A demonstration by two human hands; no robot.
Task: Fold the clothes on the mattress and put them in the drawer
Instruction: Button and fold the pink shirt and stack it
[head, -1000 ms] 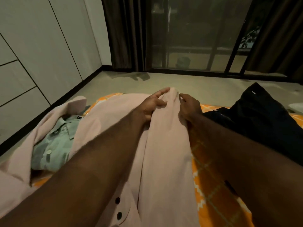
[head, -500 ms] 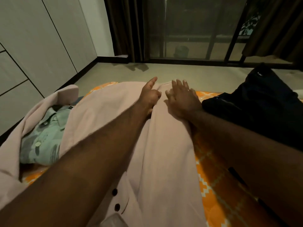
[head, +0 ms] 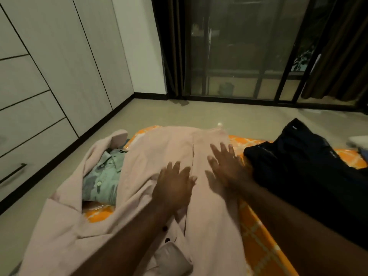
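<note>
The left hand (head: 173, 188) and right hand (head: 227, 166) press flat on the pink shirt (head: 163, 148), fingers (head: 224, 154) straight, holding nothing, smoothing the fold; next, I think, fold it smaller.

No text can be read; a small white mark (head: 294, 127) on the dark garment (head: 298, 176) is too blurred.

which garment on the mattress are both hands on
The pale pink shirt in the middle: left hand and right hand rest flat on it. The green shirt lies to its left, the dark garment to its right.
</note>
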